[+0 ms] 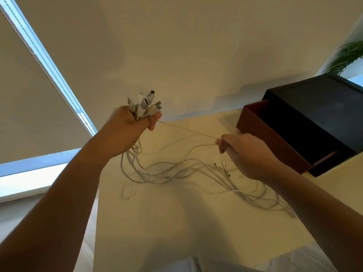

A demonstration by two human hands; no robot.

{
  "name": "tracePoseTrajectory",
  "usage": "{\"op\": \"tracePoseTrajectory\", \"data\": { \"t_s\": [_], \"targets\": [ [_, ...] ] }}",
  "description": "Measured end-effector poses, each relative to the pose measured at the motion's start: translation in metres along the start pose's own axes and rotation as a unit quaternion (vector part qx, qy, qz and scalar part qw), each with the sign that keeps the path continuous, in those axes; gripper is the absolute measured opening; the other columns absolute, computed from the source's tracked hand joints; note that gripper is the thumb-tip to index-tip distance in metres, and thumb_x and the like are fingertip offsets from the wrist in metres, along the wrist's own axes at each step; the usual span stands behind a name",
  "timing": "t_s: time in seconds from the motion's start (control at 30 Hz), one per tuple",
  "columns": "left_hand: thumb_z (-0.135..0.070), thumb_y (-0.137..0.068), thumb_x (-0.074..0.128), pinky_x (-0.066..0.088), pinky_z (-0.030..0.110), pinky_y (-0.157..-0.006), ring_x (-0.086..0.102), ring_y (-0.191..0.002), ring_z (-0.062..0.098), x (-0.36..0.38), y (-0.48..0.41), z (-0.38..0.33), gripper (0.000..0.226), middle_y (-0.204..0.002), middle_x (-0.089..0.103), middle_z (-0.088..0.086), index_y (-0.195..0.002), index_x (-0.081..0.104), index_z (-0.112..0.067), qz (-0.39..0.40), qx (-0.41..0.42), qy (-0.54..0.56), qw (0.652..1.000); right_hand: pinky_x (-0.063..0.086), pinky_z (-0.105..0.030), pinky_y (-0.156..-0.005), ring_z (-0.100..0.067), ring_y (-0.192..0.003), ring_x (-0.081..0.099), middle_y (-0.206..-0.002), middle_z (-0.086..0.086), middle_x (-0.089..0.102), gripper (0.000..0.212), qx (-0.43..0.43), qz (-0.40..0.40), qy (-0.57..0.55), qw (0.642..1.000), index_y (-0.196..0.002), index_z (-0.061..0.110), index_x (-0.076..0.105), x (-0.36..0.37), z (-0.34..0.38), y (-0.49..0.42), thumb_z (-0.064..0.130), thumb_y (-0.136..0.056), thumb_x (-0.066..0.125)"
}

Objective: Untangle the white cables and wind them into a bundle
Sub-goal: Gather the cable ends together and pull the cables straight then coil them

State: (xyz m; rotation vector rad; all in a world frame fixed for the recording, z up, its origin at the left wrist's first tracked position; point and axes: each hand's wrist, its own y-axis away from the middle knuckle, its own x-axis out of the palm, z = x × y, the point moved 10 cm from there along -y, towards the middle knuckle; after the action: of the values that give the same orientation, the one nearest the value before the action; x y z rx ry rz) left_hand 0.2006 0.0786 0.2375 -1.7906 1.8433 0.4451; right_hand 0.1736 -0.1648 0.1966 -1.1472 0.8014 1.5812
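Note:
My left hand (128, 127) is raised above the table and grips a bunch of white cable ends, with the plugs (146, 104) sticking up out of the fist. From that fist several white cables (176, 173) hang down and lie tangled across the cream table (176, 222). One strand (188, 130) runs taut from my left hand to my right hand (247, 154), which pinches it between thumb and fingers to the right and a little lower. More plug ends (224, 169) lie on the table below my right hand.
A brown box with a dark lid (306, 126) stands at the table's back right, close to my right hand. A wall is behind the table, a window with roller blinds (39, 95) on the left, a green plant (347, 55) at the far right.

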Motion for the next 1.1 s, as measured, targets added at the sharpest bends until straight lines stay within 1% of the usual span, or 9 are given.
{"op": "tracePoseTrajectory", "data": {
  "t_s": [0.07, 0.17, 0.3, 0.47, 0.53, 0.63, 0.8, 1.0, 1.1],
  "targets": [
    [-0.041, -0.092, 0.057, 0.03, 0.016, -0.045, 0.033, -0.044, 0.011, 0.003, 0.003, 0.001, 0.038, -0.042, 0.038, -0.007, -0.068, 0.056, -0.011, 0.003, 0.004, -0.011, 1.0, 0.039, -0.031, -0.054, -0.007, -0.05, 0.045, -0.052, 0.011, 0.046, 0.035, 0.027, -0.018, -0.049, 0.998, -0.079, 0.018, 0.059, -0.004, -0.012, -0.002, 0.036, -0.101, 0.038],
    [-0.04, -0.092, 0.057, 0.03, 0.018, -0.045, 0.032, -0.042, 0.008, 0.007, 0.004, 0.006, 0.043, -0.04, 0.039, -0.008, -0.064, 0.055, -0.007, 0.002, -0.005, -0.012, 1.0, 0.035, -0.029, -0.054, -0.009, -0.051, 0.048, -0.054, 0.007, 0.05, 0.041, 0.063, -0.019, -0.071, 0.995, -0.077, 0.019, 0.06, 0.0, -0.03, -0.006, 0.042, -0.1, 0.035],
    [-0.043, -0.092, 0.057, 0.032, 0.03, -0.055, 0.034, -0.047, 0.015, 0.008, 0.004, 0.011, 0.043, -0.045, 0.036, -0.006, -0.064, 0.056, -0.011, -0.005, -0.012, 0.003, 1.0, 0.036, -0.03, -0.055, -0.009, -0.055, 0.049, -0.057, 0.006, 0.053, 0.041, 0.086, -0.015, -0.062, 0.994, -0.078, 0.019, 0.059, 0.009, -0.043, -0.008, 0.042, -0.101, 0.035],
    [-0.059, -0.076, 0.064, 0.028, 0.028, -0.054, 0.036, -0.059, 0.025, -0.01, 0.001, 0.018, 0.042, -0.067, 0.046, 0.014, -0.062, 0.059, -0.019, -0.031, -0.034, 0.073, 0.996, 0.043, -0.035, -0.058, -0.016, -0.055, 0.057, -0.059, 0.001, 0.06, 0.04, 0.11, -0.01, -0.038, 0.993, -0.077, 0.022, 0.058, 0.02, -0.07, -0.004, 0.042, -0.101, 0.033],
    [-0.068, -0.064, 0.06, 0.029, 0.031, -0.059, 0.037, -0.064, 0.026, -0.018, 0.001, 0.022, 0.046, -0.076, 0.049, 0.014, -0.065, 0.062, -0.021, -0.04, -0.043, 0.1, 0.993, 0.039, -0.032, -0.057, -0.013, -0.048, 0.056, -0.055, -0.001, 0.06, 0.041, 0.132, 0.001, -0.081, 0.988, -0.075, 0.022, 0.059, 0.029, -0.087, -0.003, 0.042, -0.101, 0.034],
    [-0.069, -0.064, 0.058, 0.03, 0.035, -0.061, 0.038, -0.065, 0.026, -0.02, 0.001, 0.023, 0.056, -0.078, 0.051, 0.013, -0.073, 0.06, -0.015, -0.033, -0.039, 0.094, 0.994, 0.042, -0.034, -0.058, -0.012, -0.047, 0.053, -0.049, -0.002, 0.058, 0.041, 0.152, 0.018, -0.185, 0.971, -0.076, 0.015, 0.061, 0.042, -0.098, -0.004, 0.038, -0.101, 0.037],
    [-0.068, -0.061, 0.06, 0.03, 0.033, -0.061, 0.037, -0.066, 0.026, -0.034, 0.0, 0.022, 0.038, -0.077, 0.05, 0.013, -0.059, 0.065, -0.031, -0.07, -0.047, 0.113, 0.99, 0.042, -0.035, -0.062, -0.015, -0.048, 0.052, -0.049, -0.005, 0.059, 0.042, 0.179, 0.025, -0.239, 0.954, -0.077, 0.007, 0.062, 0.051, -0.118, -0.002, 0.032, -0.102, 0.038],
    [-0.056, -0.075, 0.064, 0.031, 0.029, -0.056, 0.034, -0.06, 0.021, -0.039, 0.002, 0.021, 0.03, -0.078, 0.046, 0.014, -0.056, 0.065, -0.033, -0.089, -0.033, 0.144, 0.985, 0.043, -0.033, -0.067, -0.014, -0.048, 0.055, -0.052, -0.006, 0.062, 0.043, 0.21, 0.04, -0.194, 0.957, -0.076, 0.008, 0.061, 0.059, -0.136, 0.007, 0.031, -0.103, 0.036],
    [-0.059, -0.075, 0.068, 0.027, 0.027, -0.052, 0.031, -0.053, 0.015, -0.041, -0.002, 0.026, 0.034, -0.067, 0.044, 0.01, -0.059, 0.066, -0.029, -0.08, -0.05, 0.149, 0.984, 0.043, -0.035, -0.07, -0.013, -0.047, 0.055, -0.05, -0.002, 0.059, 0.042, 0.204, 0.049, -0.152, 0.966, -0.073, 0.016, 0.059, 0.057, -0.136, 0.007, 0.033, -0.102, 0.036]
  ]
}}
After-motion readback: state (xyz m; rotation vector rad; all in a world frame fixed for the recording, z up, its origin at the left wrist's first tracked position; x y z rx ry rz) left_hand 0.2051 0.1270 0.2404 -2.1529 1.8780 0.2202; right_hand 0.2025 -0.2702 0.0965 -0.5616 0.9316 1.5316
